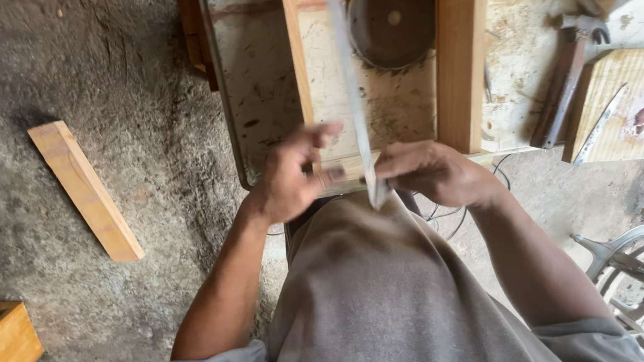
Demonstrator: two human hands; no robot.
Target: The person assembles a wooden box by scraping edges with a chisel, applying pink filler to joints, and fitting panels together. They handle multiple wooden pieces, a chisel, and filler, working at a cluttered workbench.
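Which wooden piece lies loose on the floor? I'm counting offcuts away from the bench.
The short pale plank lying diagonally on the grey floor, left of the left hand; the other strips rest on the saw table.

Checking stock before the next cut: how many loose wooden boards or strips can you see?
3: a plank lying on the floor at left, a thin strip and a wide board on the saw table. Others may be hidden.

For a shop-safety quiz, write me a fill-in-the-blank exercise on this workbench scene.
1. Both hands, the left hand and the right hand, hold a long thin metal ____.
2. The circular saw blade sits between two wooden ____.
3. A loose wooden board lies on the ____.
4. The hammer lies to the ____ of the blade.

Missing words: strip; rails; floor; right
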